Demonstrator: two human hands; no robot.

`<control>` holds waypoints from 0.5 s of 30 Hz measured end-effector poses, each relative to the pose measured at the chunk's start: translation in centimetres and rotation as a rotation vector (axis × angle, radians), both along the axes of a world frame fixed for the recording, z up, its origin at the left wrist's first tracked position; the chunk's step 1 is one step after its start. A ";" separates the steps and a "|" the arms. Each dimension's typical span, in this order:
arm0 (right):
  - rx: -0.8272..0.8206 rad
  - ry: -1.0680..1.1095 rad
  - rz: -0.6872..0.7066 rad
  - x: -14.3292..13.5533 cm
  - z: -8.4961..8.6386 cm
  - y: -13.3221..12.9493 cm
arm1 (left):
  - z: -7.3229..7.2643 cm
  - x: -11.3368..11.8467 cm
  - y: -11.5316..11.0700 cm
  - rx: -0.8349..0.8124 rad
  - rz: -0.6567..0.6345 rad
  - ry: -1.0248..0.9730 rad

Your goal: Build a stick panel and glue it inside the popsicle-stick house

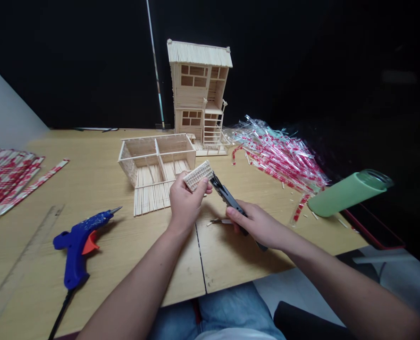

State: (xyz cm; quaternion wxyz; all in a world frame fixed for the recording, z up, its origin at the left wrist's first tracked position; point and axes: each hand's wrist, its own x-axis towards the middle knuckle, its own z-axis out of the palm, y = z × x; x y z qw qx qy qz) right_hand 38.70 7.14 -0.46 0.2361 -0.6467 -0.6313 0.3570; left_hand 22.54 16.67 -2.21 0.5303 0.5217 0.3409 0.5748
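Over wooden tabletop (118,255), pinching stick-lattice panel (197,175) in curled left hand (188,200), clasping multi-tool pliers (229,197) at its edge in closed right hand (256,222), facing, beyond both, seemingly finished stick house (190,97) and unroofed two-bay box (128,166).

My bare forearms (134,278) reach forward, angling inward. My left hand (186,200) pinches; my right hand (257,225) curls, gripping.

Pale stick panel (197,175) (ribbed), tilted, dark pliers (230,199) at its edge
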 end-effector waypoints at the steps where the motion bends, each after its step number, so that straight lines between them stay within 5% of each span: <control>1: -0.003 0.007 0.002 0.0 0.0 0.0 | 0.0 0.0 0.0 0.004 0.000 0.003; 15: -0.036 0.011 0.007 0.1 0.0 0.1 | -0.5 0.0 0.3 -0.042 -0.075 0.033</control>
